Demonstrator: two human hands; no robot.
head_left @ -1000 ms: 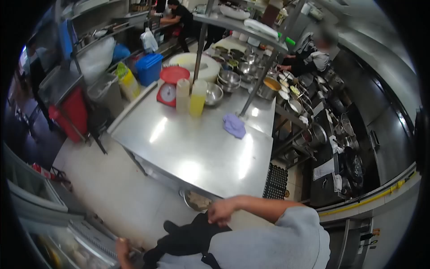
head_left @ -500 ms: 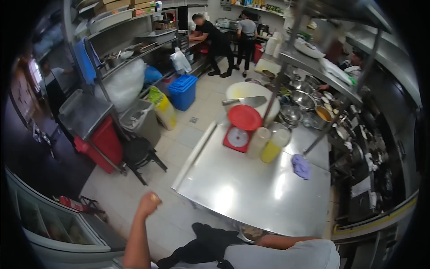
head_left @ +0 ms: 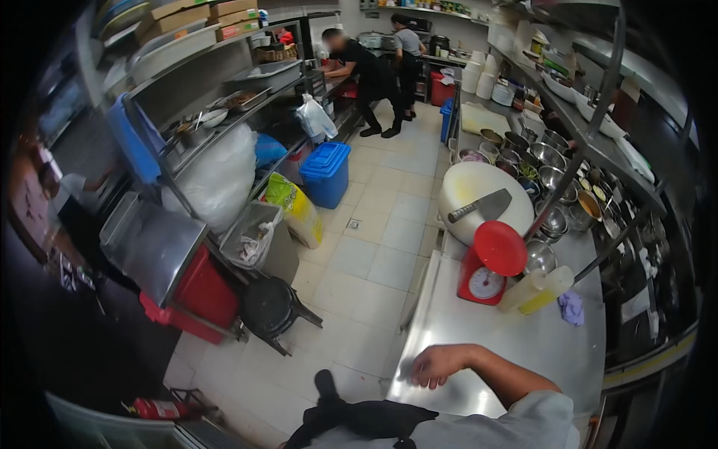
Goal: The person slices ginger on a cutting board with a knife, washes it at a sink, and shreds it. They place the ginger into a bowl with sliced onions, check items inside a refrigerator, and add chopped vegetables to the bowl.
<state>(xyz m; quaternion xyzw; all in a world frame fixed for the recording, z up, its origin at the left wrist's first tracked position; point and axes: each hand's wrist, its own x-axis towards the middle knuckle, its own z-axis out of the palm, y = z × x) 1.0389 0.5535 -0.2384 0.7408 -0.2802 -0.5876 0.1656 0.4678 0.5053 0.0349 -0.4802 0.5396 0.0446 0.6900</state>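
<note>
My right hand (head_left: 440,366) is over the near left corner of the steel table (head_left: 460,329), its fingers pointing down, loosely bent and slightly apart. I see nothing in it; whether it touches the metal I cannot tell. My left hand is out of view. Farther up the table stands a red kitchen scale (head_left: 482,284) with a round red pan (head_left: 500,248). Beside it are two squeeze bottles, one holding yellow liquid (head_left: 548,290), and a crumpled purple cloth (head_left: 571,307). Behind the scale a cleaver (head_left: 480,205) lies on a round white chopping block (head_left: 464,183).
Metal bowls (head_left: 550,179) crowd the counter at right, under a steel shelf. On the left are a black stool (head_left: 273,305), a grey bin (head_left: 280,236), a blue lidded bin (head_left: 325,176) and a fire extinguisher (head_left: 157,408). Two people stand at the back; another is at far left.
The view has swung left and moved closer to the aisle. My left hand, closed and raised before, has left view. My right hand has come up from beside the table's front edge.
</note>
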